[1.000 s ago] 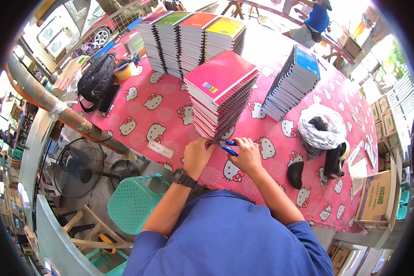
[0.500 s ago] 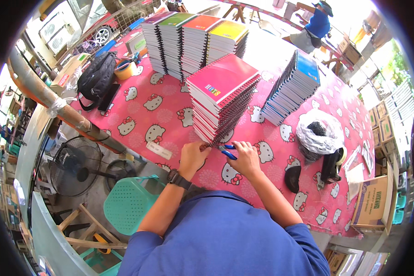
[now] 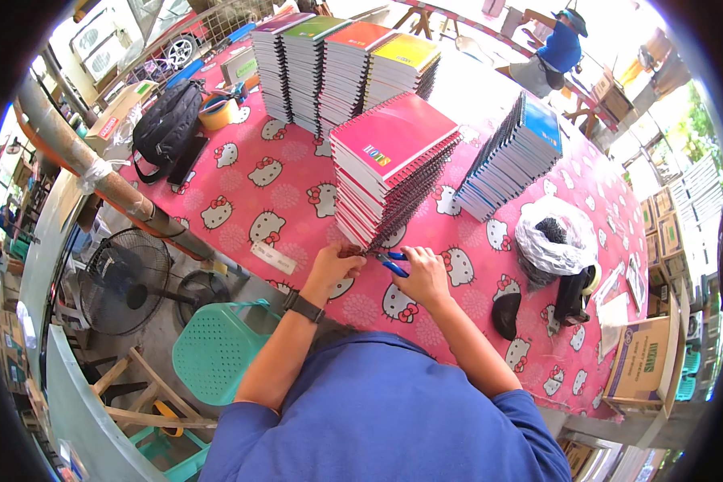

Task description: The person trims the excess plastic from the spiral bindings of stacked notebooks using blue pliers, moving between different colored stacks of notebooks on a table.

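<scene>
A tall stack of pink-covered spiral notebooks (image 3: 394, 140) stands in front of me, black coils along its right side. At its lowest near corner, my right hand (image 3: 424, 273) grips blue-handled pliers (image 3: 395, 263), the handles a little apart. Their jaws point left, at the bottom coil ends. My left hand (image 3: 336, 263) is closed in a pinch beside the jaws; what lies between its fingertips is too small to make out. Blue-covered spiral notebooks (image 3: 512, 161) form a leaning stack to the right. Farther back is a row of notebook stacks (image 3: 301, 76) in purple, green, orange and yellow.
A pink patterned cloth covers the table (image 3: 289, 193). On its right lie a plastic bag of black coils (image 3: 556, 233), a black curved object (image 3: 506, 313) and a tape dispenser (image 3: 574, 296). A black backpack (image 3: 167, 124) rests left, above a fan (image 3: 128, 281) and green stool (image 3: 217, 353).
My left hand has shifted slightly at the stack's corner, while the pliers stay at nearly the same spot. The whole view has moved a little.
</scene>
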A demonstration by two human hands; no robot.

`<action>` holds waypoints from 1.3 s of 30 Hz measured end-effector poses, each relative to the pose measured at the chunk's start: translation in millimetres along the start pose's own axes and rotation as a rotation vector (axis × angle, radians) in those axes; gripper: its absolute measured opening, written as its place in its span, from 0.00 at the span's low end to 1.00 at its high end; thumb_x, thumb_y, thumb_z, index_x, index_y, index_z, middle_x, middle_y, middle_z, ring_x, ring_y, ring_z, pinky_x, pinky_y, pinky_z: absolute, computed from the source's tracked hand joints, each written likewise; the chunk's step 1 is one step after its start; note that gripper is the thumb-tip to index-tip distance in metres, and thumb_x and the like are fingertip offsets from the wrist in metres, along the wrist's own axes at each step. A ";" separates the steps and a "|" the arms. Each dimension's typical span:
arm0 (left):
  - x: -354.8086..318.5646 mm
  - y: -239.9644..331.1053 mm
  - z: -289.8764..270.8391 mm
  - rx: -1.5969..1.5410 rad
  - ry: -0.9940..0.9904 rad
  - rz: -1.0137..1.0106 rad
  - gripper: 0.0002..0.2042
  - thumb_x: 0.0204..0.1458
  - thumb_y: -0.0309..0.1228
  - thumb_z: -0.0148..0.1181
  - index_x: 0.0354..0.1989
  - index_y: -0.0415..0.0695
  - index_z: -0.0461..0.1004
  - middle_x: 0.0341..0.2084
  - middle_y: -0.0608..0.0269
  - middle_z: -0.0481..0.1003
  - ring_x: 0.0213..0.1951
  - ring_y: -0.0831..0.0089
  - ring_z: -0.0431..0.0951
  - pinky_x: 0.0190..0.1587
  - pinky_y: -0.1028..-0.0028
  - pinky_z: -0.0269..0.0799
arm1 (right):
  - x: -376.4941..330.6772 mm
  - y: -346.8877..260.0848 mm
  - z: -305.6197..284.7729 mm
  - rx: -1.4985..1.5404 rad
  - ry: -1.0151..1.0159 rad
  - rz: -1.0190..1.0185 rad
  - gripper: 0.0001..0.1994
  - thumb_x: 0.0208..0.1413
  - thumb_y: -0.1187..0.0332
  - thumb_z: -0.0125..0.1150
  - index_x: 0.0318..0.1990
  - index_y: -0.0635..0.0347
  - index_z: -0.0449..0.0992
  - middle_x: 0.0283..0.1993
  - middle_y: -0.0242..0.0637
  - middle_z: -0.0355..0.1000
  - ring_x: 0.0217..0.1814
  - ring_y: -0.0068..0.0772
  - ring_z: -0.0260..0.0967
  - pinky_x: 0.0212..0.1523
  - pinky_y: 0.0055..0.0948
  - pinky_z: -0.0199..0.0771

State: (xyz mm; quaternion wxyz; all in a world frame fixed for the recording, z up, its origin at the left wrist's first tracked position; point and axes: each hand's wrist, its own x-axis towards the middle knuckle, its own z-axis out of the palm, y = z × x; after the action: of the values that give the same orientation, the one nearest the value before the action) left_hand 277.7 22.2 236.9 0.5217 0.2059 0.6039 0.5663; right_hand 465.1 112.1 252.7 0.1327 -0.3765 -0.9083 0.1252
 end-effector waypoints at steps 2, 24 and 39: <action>2.3 0.5 3.8 0.078 0.017 0.017 0.08 0.48 0.23 0.62 0.36 0.35 0.74 0.24 0.64 0.76 0.22 0.77 0.75 0.27 0.79 0.73 | 0.9 -3.0 0.9 -0.012 0.063 -0.016 0.23 0.37 0.59 0.65 0.43 0.59 0.73 0.42 0.40 0.72 0.48 0.40 0.68 0.48 0.38 0.67; 4.7 -4.0 -0.5 0.123 0.071 0.084 0.09 0.46 0.23 0.64 0.34 0.32 0.75 0.22 0.61 0.76 0.20 0.79 0.75 0.24 0.79 0.73 | 5.1 -11.4 -4.2 -0.026 -0.035 0.007 0.17 0.38 0.59 0.65 0.35 0.58 0.74 0.37 0.39 0.73 0.44 0.39 0.71 0.44 0.38 0.70; 9.4 -17.1 0.2 0.012 0.005 0.083 0.10 0.44 0.21 0.64 0.36 0.34 0.73 0.24 0.61 0.75 0.22 0.77 0.74 0.24 0.78 0.71 | 2.4 -8.4 5.1 -0.048 -0.047 0.037 0.24 0.41 0.55 0.63 0.46 0.58 0.73 0.45 0.40 0.71 0.52 0.40 0.67 0.49 0.40 0.65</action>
State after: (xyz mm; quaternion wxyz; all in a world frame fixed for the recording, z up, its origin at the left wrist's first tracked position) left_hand 280.2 25.5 217.8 0.4951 0.2326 0.5994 0.5843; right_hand 456.3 107.4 251.0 0.0998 -0.3932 -0.9068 0.1146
